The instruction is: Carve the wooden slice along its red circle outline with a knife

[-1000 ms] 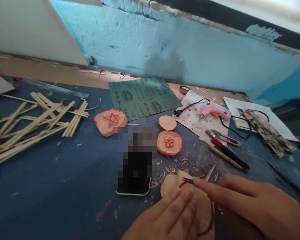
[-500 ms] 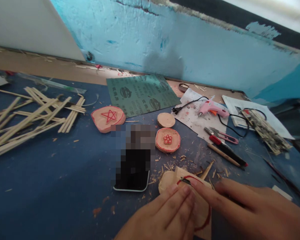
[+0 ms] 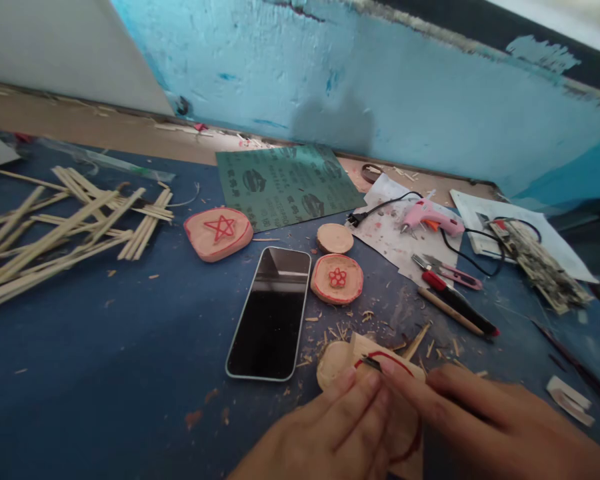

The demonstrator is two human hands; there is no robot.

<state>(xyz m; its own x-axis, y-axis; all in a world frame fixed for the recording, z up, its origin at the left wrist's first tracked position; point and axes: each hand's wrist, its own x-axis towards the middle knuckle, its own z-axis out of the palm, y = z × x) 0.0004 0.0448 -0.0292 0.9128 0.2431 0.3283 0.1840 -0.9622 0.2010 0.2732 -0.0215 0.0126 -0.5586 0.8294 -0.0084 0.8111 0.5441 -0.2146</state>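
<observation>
At the lower middle, a pale wooden block (image 3: 363,343) with a red curved outline drawn on it lies under both my hands. My left hand (image 3: 325,427) presses its fingers together over the block's left part and holds it down. My right hand (image 3: 470,413) is closed around a carving knife (image 3: 371,362); only its short dark blade shows, its tip at the red line and my index finger pressed on top. The knife's handle is hidden in the hand. A round wood slice (image 3: 334,363) sits against the block's left side, partly covered by my left fingers.
A phone (image 3: 270,320) lies left of the block. Beyond are a flower-marked wood slice (image 3: 337,278), a plain slice (image 3: 335,238), a star-marked piece (image 3: 219,233) and green sandpaper (image 3: 290,187). Sticks (image 3: 70,227) are at left; a pink glue gun (image 3: 430,217) and cutter (image 3: 455,297) at right.
The camera view has shifted slightly. Both hands and the blade stay at nearly the same spot on the block, with hardly any visible movement.
</observation>
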